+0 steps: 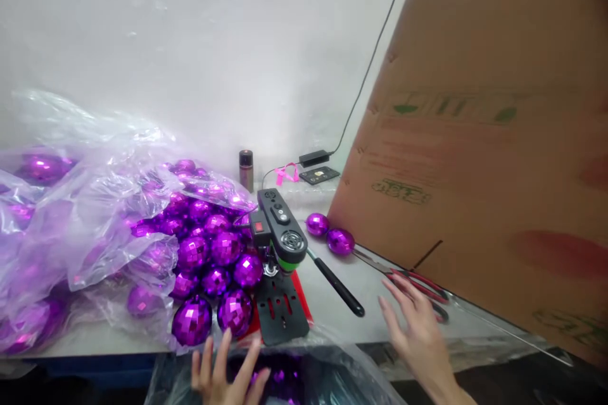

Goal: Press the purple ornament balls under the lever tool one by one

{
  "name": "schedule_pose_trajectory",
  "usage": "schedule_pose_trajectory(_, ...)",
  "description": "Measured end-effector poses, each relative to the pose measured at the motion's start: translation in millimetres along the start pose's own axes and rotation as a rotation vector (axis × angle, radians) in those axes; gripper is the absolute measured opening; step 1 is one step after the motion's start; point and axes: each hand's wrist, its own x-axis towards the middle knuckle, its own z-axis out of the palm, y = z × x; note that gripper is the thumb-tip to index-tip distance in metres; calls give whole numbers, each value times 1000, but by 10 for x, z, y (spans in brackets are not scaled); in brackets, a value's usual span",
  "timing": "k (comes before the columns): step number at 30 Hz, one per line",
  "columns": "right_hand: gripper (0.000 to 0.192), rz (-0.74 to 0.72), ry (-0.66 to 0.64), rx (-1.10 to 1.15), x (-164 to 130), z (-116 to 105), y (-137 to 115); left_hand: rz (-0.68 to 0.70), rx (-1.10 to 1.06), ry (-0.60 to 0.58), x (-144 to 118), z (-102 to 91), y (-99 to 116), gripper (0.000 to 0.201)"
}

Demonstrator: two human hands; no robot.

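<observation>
My left hand (pixel 228 370) is at the bottom edge with fingers spread, holding nothing. One fingertip reaches the lower edge of a shiny purple mirror ball (pixel 235 312); I cannot tell if they touch. My right hand (pixel 418 332) hovers over the table's front right with fingers apart. Its fingertips overlap the handles of red-handled scissors (pixel 427 286) without gripping them. Between the hands stands a small black bench machine (pixel 282 228) with a slotted base plate (pixel 282 319) and a black-gripped lever (pixel 339 288). Below the left hand, more purple balls (pixel 285 380) show inside a clear bag.
A heap of purple balls (pixel 209 224) under clear plastic (pixel 109 202) fills the left. Two purple balls (pixel 341 241) lie by a large cardboard box (pixel 475 171). Behind are a dark bottle (pixel 246 171), pink ribbon (pixel 287 173), a black phone-like slab (pixel 319 175) and a power adapter (pixel 314 158).
</observation>
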Motion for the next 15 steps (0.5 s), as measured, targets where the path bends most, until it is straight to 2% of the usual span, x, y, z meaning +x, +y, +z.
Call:
schedule_pose_trajectory(2, 32, -23, -17, -24, 115, 243, 245, 33, 21, 41, 228, 192, 161, 70)
schedule_pose_trajectory(4, 36, -18, -35, -28, 264, 480, 382, 38, 60, 39, 479, 339, 197, 58)
schedule_pose_trajectory(8, 50, 48, -93, -7, 513, 855, 556, 117, 156, -17, 829, 508, 55, 44)
schedule_pose_trajectory(12, 59, 121, -190, 33, 564, 1129, 661, 235, 204, -81, 952, 606, -129, 42)
schedule_pose_trajectory(15, 62, 161, -267, 81, 507, 1264, 646, 285, 230, -99, 1011, 656, -230, 41)
